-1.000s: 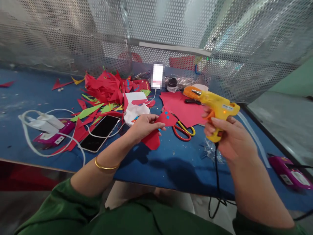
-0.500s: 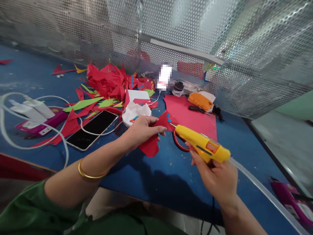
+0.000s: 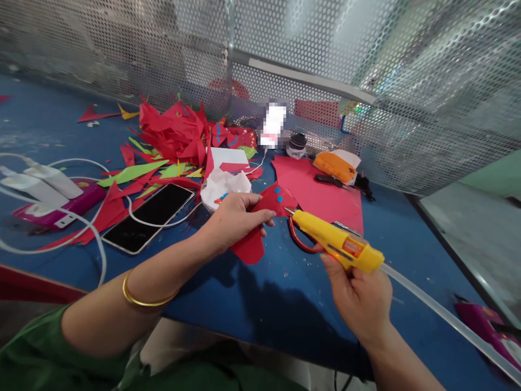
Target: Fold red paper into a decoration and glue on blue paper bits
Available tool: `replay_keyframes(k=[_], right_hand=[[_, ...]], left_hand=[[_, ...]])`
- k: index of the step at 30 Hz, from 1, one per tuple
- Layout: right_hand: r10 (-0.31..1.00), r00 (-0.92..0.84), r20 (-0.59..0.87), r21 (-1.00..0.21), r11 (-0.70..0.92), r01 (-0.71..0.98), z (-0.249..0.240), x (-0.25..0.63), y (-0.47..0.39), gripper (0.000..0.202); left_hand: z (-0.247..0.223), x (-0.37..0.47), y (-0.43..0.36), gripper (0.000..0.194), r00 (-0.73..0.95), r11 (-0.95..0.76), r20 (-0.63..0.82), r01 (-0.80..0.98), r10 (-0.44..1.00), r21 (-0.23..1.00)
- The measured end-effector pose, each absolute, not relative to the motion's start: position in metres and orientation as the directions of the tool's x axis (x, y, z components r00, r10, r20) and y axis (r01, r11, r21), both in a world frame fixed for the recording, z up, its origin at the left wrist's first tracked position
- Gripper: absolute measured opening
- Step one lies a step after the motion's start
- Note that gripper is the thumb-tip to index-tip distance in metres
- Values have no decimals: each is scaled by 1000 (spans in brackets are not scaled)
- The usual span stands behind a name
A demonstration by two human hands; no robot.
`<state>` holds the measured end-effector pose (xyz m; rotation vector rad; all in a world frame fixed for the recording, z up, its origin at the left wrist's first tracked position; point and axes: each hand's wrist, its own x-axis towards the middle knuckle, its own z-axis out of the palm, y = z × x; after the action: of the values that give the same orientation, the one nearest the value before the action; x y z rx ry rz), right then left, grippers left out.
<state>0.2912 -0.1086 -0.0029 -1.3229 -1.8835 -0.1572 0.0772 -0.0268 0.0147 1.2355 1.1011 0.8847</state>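
Observation:
My left hand (image 3: 240,220) pinches a cut piece of red paper (image 3: 249,247) between thumb and fingers. Two small blue squares (image 3: 278,194) sit on the paper's far end. In my right hand (image 3: 362,296) is a yellow glue gun (image 3: 329,233), its metal tip pointing left, close to the paper's right edge. A clear glue stick (image 3: 443,320) runs out of its back. Red-handled scissors (image 3: 299,239) lie on the table beneath the gun, partly covered. Just beyond my left hand stands a white paper-lined bowl (image 3: 214,190) with small coloured bits in it.
A dark phone (image 3: 148,217) with a white cable lies left, near white chargers in a purple power strip (image 3: 81,203). Red paper scraps (image 3: 171,130) pile up behind. Red sheets (image 3: 309,179), a black-handled tool (image 3: 329,180) and an orange item (image 3: 336,165) lie at the back right.
The glue gun's tip has drawn slightly away from the blue squares, towards the paper's right edge. My left hand still holds the paper. The view has shifted a little.

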Motion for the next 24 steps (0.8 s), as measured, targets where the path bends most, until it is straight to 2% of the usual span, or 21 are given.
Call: replay_keyframes(k=[7,15,24], right_hand=[[742,-143,655,-296,426,855,-4,293,-108,27],[751,-116,650,-317,407,857,-5,291,-108,31],[770,-104,629,-307,369,878,-9,294,-109,32]], left_hand=[[9,77,-26,10,276,122,-136,66,952,990],[10,78,-27,17,275,103,-117,63,954,993],[13,79,-28,16,274,88,-111,95,955,992]])
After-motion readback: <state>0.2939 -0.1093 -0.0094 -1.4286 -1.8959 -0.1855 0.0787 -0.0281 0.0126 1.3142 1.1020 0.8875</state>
